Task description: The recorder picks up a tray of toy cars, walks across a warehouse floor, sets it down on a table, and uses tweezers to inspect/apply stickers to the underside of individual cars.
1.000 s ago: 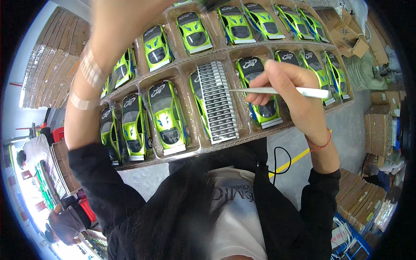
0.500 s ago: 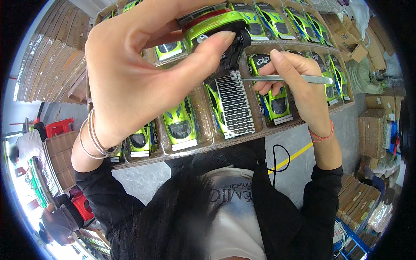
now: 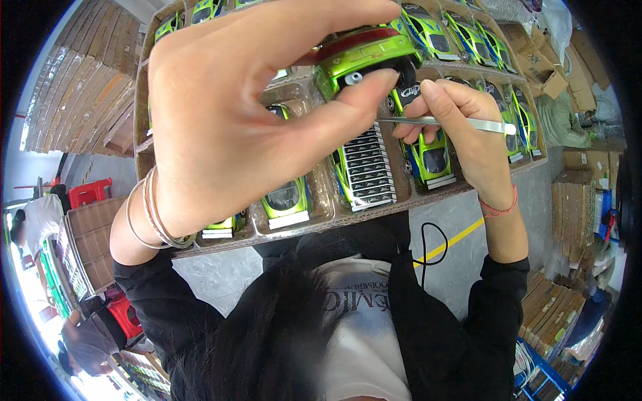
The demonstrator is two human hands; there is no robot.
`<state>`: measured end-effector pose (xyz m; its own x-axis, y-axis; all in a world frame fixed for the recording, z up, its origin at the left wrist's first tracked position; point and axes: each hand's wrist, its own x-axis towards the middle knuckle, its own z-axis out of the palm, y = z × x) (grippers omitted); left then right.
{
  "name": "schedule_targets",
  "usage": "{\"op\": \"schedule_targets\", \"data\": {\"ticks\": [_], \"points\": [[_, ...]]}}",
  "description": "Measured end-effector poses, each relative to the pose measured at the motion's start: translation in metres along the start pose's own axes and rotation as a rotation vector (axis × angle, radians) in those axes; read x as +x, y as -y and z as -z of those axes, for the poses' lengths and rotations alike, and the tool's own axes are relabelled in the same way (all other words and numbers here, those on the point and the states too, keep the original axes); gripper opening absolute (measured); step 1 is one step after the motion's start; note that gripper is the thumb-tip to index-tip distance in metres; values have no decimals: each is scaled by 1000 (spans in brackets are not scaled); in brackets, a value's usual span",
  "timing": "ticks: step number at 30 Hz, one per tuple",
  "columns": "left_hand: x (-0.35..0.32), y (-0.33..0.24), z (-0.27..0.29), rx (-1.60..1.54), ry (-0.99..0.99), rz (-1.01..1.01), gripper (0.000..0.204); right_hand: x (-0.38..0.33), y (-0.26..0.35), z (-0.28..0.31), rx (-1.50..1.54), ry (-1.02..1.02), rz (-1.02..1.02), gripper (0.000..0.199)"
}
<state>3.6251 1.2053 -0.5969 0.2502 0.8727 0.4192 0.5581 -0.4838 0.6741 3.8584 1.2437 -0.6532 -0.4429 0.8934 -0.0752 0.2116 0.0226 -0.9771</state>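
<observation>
My left hand point(image 3: 247, 113) is closed around a green toy car point(image 3: 364, 57), thumb pressed on its side and fingers over the top, raised above a cardboard tray point(image 3: 341, 220). Metal tweezers point(image 3: 481, 125) are pinched in my right hand point(image 3: 461, 127). Their tip points left and meets my left thumb in the picture; whether it touches anything there I cannot tell. Below the two hands, a sheet of small black-and-white labels point(image 3: 368, 170) lies over a green toy car in a tray compartment. More green toy cars point(image 3: 284, 200) sit in the neighbouring compartments.
Flat cardboard stacks stand at the left point(image 3: 80, 87) and right point(image 3: 552, 307). An open cardboard box point(image 3: 538, 67) lies at the far right. A black cable point(image 3: 435, 244) loops below the tray. People point(image 3: 87, 341) and red stools point(image 3: 90, 194) are at the left.
My left hand has moved right and slightly down with the toy car, which is tilted differently, showing more of its end. My right hand and the tweezers have barely moved.
</observation>
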Motion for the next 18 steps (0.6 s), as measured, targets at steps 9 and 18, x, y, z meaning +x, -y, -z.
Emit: {"op": "schedule_targets", "data": {"ticks": [9,18], "points": [[-3,1,8,-39,96,-158,43,-19,19,13,368,88,673,38],[-1,-1,5,-1,75,-291,43,-19,22,10,261,106,590,39]]}}
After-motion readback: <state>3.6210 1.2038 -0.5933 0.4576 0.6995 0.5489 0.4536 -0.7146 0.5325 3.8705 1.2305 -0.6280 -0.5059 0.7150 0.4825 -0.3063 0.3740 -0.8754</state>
